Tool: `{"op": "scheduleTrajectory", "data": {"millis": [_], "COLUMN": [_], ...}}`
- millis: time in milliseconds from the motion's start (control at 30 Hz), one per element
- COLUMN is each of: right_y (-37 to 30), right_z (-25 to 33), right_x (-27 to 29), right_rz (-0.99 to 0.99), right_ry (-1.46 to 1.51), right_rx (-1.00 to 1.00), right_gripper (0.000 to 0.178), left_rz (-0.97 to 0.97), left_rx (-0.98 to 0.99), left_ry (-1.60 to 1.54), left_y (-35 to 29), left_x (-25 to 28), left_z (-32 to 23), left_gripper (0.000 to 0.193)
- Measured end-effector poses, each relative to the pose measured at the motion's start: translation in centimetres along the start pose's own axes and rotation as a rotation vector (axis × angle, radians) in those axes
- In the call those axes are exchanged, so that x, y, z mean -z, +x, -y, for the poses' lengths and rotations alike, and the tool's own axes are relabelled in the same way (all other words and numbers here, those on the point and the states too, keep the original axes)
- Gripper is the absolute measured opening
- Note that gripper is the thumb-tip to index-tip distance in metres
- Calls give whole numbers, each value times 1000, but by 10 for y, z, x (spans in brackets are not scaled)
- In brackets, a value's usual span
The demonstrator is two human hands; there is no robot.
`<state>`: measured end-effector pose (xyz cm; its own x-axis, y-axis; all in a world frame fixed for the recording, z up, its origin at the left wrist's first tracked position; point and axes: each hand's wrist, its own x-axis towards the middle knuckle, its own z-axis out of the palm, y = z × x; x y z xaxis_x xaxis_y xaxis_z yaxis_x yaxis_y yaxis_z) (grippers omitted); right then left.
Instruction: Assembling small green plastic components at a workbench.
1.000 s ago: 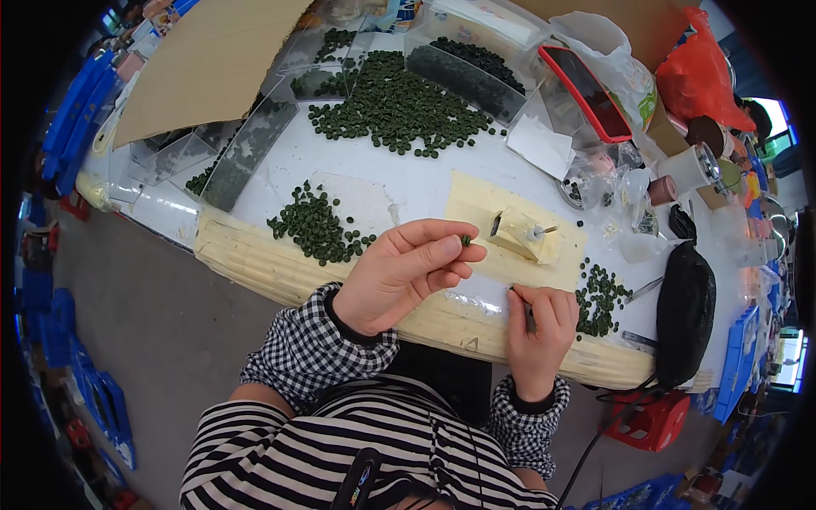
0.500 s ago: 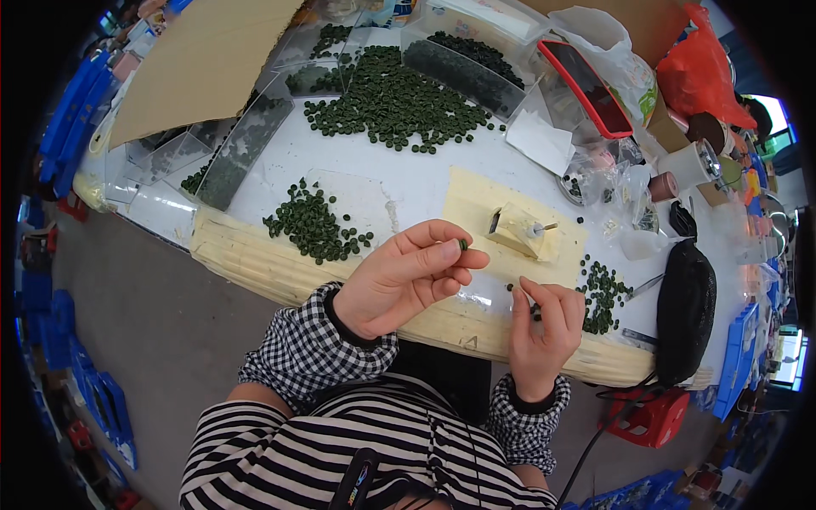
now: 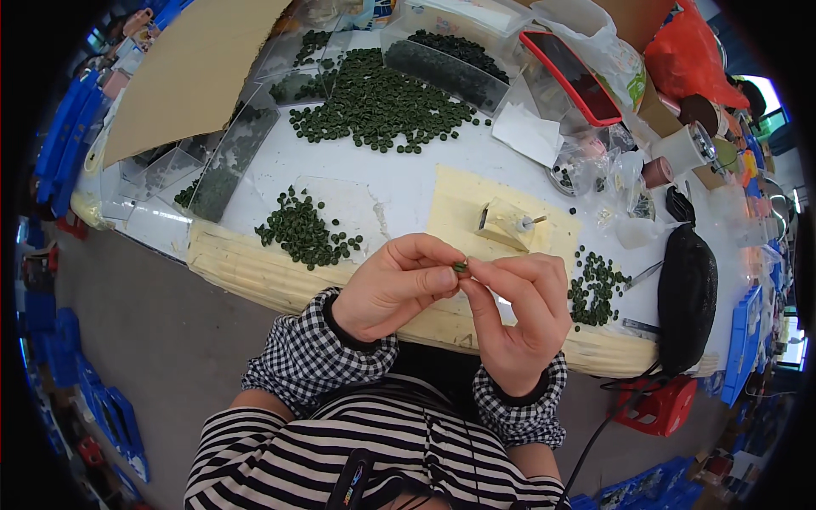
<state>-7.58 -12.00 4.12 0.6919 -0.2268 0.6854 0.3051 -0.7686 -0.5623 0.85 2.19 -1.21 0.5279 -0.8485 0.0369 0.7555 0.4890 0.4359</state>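
Right grip (image 3: 525, 321) met left grip (image 3: 393, 287) | 1 green disc (image 3: 460, 267) between left's pinched fingertips | right's hold unclear

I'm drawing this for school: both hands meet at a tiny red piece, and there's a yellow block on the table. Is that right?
Not quite: the head view shows the tiny piece is green, not red. The left hand and right hand do meet there, and the yellow block is on the table.

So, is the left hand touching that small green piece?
Touching. The head view shows the left hand pinching the green piece between its thumb and forefinger tips.
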Motion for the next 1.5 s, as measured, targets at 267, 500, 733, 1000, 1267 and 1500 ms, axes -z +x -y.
{"op": "scheduleTrajectory", "data": {"millis": [267, 500, 733, 1000, 1267, 1500], "right_y": [-4, -4, -5, -6, -6, -7], "right_z": [-5, -10, -18, -20, -22, -24], "right_x": [3, 1, 4, 2, 1, -1], "right_rz": [-13, -14, 29, 52, 53, 29], "right_ry": [-41, -73, -40, 14, 41, 38], "right_rx": [49, 112, 159, 206, 198, 190], "right_gripper": [27, 26, 25, 24, 25, 24], "left_rz": [-89, -103, -47, -47, -42, -55], "left_rx": [-166, -234, -204, -199, -206, -213], "left_ry": [450, 590, 563, 577, 591, 557], "left_y": [1, 0, 0, -2, 0, 1], "left_x": [-11, -15, -9, -7, -7, -12], "left_z": [-4, -6, -6, -5, -4, -4], "left_gripper": [19, 18, 17, 17, 17, 19]}}
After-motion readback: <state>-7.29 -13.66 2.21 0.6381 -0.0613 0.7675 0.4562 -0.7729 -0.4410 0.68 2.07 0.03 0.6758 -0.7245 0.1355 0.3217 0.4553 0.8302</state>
